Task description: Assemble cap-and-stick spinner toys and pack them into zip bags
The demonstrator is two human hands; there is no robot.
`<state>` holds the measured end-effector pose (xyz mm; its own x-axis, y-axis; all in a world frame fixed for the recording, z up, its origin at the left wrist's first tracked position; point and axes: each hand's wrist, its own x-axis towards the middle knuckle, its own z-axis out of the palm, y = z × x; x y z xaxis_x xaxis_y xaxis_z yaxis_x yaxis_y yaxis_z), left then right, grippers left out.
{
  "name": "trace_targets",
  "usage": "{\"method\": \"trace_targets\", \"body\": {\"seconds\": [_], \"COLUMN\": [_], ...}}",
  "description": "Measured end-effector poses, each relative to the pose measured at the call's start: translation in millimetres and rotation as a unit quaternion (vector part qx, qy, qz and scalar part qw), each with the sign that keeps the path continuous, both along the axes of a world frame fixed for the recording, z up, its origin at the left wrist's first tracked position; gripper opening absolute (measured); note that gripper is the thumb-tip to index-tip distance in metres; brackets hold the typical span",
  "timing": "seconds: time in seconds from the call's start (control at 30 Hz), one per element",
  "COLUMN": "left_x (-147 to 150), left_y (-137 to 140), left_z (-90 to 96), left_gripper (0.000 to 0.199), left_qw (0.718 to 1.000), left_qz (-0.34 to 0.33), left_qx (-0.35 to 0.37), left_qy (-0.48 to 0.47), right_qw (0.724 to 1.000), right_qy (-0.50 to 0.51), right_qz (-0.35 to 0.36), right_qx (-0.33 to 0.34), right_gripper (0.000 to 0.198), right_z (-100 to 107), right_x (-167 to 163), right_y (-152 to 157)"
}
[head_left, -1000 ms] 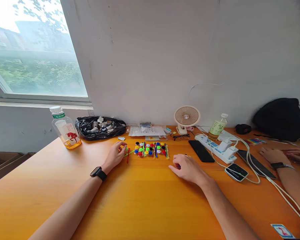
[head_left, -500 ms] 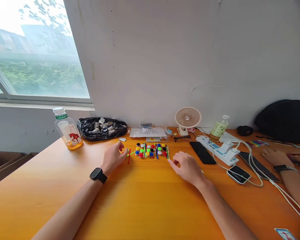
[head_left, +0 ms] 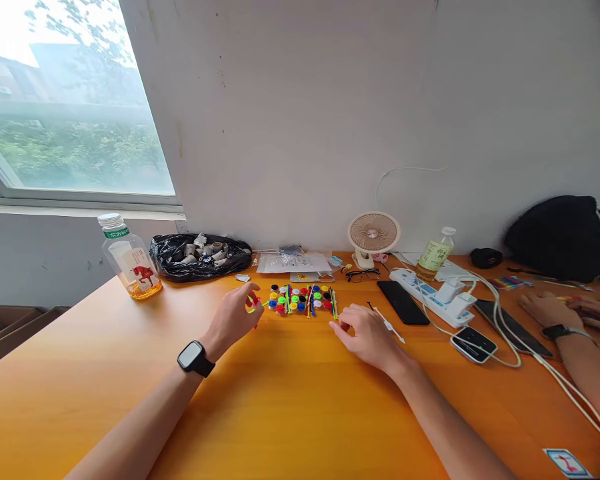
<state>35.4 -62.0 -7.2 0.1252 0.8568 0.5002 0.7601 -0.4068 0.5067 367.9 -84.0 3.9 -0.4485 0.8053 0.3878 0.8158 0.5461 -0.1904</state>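
Note:
My left hand (head_left: 234, 313) reaches over a small red stick piece (head_left: 255, 303) with green parts on the table. Its thumb and forefinger are apart, and the red shows through the gap between them. Just to the right lie rows of small round coloured pieces (head_left: 294, 307), with thin coloured sticks (head_left: 309, 301) laid between them and at their right end. My right hand (head_left: 367, 335) rests on the table right of these rows, fingers loosely curled and thumb held away, with nothing visible in it. Beside it lies a thin white and black stick (head_left: 387, 325).
A bottle (head_left: 133, 267) and a black bag of scraps (head_left: 200, 259) stand at back left. Behind the pieces are clear packets (head_left: 295, 263) and a fan (head_left: 373, 240). Rightward lie a phone (head_left: 403, 302), a power strip (head_left: 433, 297), cables and a co-worker's hands (head_left: 550, 311).
My left hand has moved slightly forward and right, over the red and green piece. My right hand has shifted a little, uncovering the white and black stick beside it.

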Motion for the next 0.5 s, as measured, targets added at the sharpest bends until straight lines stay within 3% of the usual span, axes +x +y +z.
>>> {"method": "trace_targets", "body": {"seconds": [0.1, 0.2, 0.33, 0.5], "left_x": [27, 52, 65, 59], "left_y": [-23, -41, -44, -34], "left_z": [2.4, -5.3, -20.4, -26.1], "left_gripper": [0.020, 0.019, 0.024, 0.022], "left_qw": [0.991, 0.966, 0.946, 0.952], "left_qz": [-0.132, -0.258, -0.317, -0.295], "left_qx": [0.020, -0.019, -0.070, -0.074], "left_qy": [-0.027, -0.029, 0.009, 0.018], "right_qw": [1.000, 0.999, 0.995, 0.976], "right_qy": [0.011, 0.015, 0.036, 0.083], "right_qz": [0.009, 0.023, 0.035, 0.088], "right_qx": [-0.017, -0.040, -0.083, -0.182], "right_gripper": [0.035, 0.035, 0.034, 0.033], "right_z": [-1, -3, -5, -15], "right_x": [-3, -6, -12, -31], "right_y": [-1, -2, -6, -18]}}
